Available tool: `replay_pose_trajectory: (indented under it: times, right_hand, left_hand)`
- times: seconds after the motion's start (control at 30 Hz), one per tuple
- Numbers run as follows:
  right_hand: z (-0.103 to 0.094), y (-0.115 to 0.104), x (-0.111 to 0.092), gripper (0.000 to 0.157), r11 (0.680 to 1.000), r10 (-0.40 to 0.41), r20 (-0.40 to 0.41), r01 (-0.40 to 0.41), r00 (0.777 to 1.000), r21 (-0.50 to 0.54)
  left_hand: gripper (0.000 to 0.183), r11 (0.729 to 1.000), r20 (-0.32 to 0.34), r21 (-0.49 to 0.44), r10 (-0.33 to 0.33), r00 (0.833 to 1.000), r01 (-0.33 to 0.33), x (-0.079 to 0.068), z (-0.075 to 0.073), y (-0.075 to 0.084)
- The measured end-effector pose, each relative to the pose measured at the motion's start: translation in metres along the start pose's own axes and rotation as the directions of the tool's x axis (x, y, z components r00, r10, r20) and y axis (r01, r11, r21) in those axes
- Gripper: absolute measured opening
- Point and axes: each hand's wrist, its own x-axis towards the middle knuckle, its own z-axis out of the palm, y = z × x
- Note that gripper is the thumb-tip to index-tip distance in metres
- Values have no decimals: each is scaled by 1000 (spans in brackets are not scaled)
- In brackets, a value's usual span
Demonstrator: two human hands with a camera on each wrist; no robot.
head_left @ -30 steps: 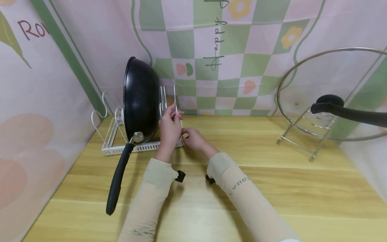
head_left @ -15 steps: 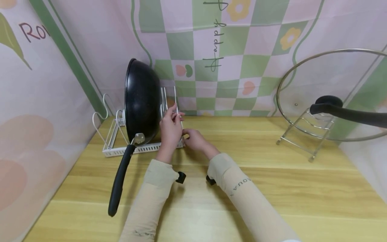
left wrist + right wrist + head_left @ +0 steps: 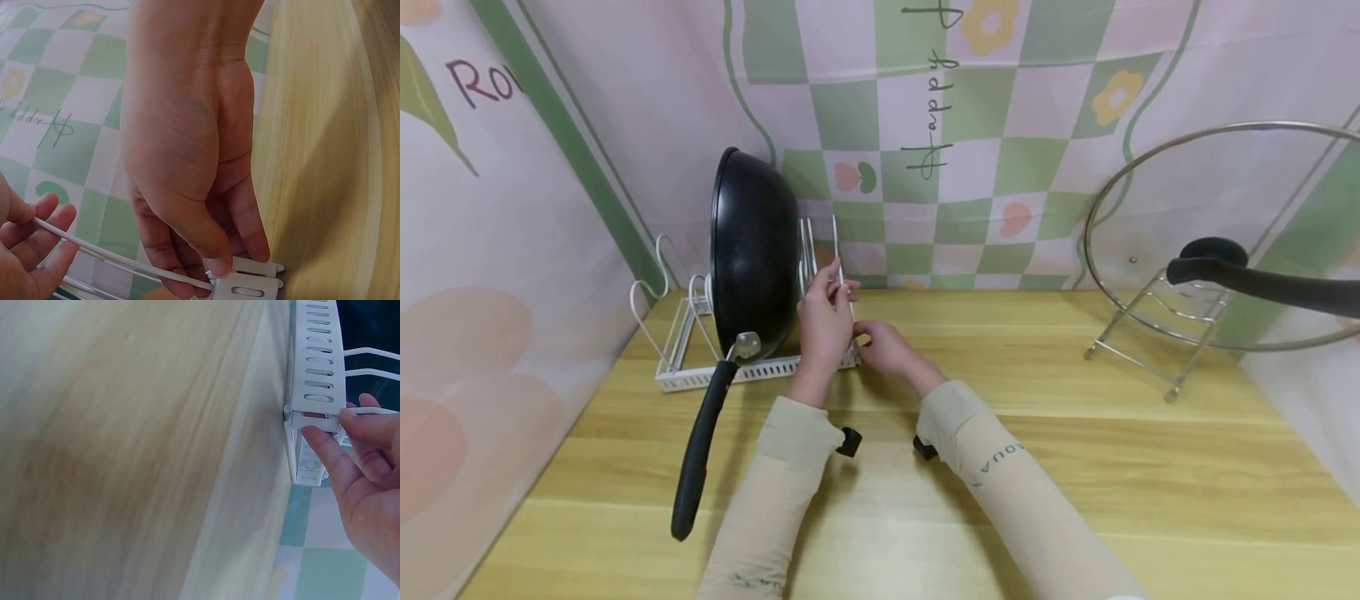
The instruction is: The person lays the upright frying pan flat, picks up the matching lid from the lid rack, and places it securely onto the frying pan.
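Observation:
A white pot rack [image 3: 767,368] with wire dividers lies on the table at the left. My left hand [image 3: 827,321] pinches the rightmost white wire divider [image 3: 835,242] partway up. Lower down, my right hand [image 3: 887,348] grips the right front end of the slotted rack base, with thumb and fingers at the foot of that wire. The slotted base [image 3: 319,356] and the right hand's thumb [image 3: 331,459] show closely in the right wrist view. A black wok [image 3: 752,250] stands on its side in the rack, its long handle pointing toward me.
A large glass lid [image 3: 1120,208] with a black knob and handle [image 3: 1292,282] leans on a metal wire stand [image 3: 1138,357] at the right. Patterned cloth covers the walls behind and beside the wooden table [image 3: 1000,367].
Both hands keep the same hold on the rack. The head view has shifted very slightly; wok, rack and lid stay in place.

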Motion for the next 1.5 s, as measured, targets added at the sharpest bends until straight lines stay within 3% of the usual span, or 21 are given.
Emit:
replay_pose_trajectory:
  times: [1.5]
  right_hand:
    - [-9,8,-3,37,998,64,-27,-63,998,28]
  left_hand:
    - [41,999,-18,11,31,999,-30,1,17,-2]
